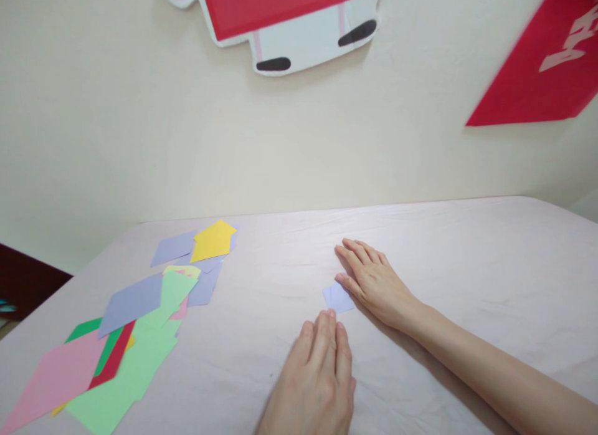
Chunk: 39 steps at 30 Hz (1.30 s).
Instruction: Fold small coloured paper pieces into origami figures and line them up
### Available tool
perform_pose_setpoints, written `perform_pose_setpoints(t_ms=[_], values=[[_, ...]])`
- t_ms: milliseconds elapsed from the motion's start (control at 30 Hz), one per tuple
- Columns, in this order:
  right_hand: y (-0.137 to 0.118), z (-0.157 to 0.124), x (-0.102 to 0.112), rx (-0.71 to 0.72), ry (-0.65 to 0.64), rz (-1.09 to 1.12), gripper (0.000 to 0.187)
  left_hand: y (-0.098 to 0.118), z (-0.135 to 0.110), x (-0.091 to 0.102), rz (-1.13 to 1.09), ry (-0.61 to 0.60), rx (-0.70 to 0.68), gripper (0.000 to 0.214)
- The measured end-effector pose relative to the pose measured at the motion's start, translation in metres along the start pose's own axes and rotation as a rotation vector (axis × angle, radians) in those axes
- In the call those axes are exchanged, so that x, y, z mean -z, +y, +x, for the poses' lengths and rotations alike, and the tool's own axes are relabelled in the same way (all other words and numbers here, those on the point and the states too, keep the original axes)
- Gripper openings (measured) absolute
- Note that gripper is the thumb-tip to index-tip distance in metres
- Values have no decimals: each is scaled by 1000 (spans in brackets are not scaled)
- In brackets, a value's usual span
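Note:
A small folded lilac paper (337,296) lies on the pale pink table (467,260), partly covered by both hands. My right hand (374,282) lies flat with its fingers stretched out, and its thumb side rests on the paper's right edge. My left hand (317,372) comes in from below, fingers held together and flat. Its fingertips touch the paper's near edge. Neither hand grips anything.
Several loose coloured sheets (135,335) (lilac, green, pink, red) are spread over the table's left side, with a yellow sheet (213,240) furthest back. A cream wall behind carries a red and white cut-out (289,23) and a red banner (542,67).

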State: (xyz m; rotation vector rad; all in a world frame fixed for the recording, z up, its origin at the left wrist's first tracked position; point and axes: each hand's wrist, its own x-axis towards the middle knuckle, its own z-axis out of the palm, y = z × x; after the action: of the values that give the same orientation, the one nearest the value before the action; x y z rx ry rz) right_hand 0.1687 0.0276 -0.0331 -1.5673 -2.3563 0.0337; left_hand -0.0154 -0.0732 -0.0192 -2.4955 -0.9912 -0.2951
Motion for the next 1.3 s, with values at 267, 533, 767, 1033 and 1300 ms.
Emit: perform_pose_setpoints(t_ms=[267,533,767,1033,1300], values=[[-6,-10,6,74,-19,55,78,-1,-3,-4,6,-21,-5,45],[-5,-6,2,29,-12,46,65,0,3,-2,-30,37,47,41],[10,5,-6,-17,61,282,49,1,-2,-8,-20,27,43,41],[19,9,11,210,-28,579,33,-1,-3,-8,-63,-32,24,44],[20,12,27,272,-217,899,15,-8,-1,-4,-265,-167,101,53]])
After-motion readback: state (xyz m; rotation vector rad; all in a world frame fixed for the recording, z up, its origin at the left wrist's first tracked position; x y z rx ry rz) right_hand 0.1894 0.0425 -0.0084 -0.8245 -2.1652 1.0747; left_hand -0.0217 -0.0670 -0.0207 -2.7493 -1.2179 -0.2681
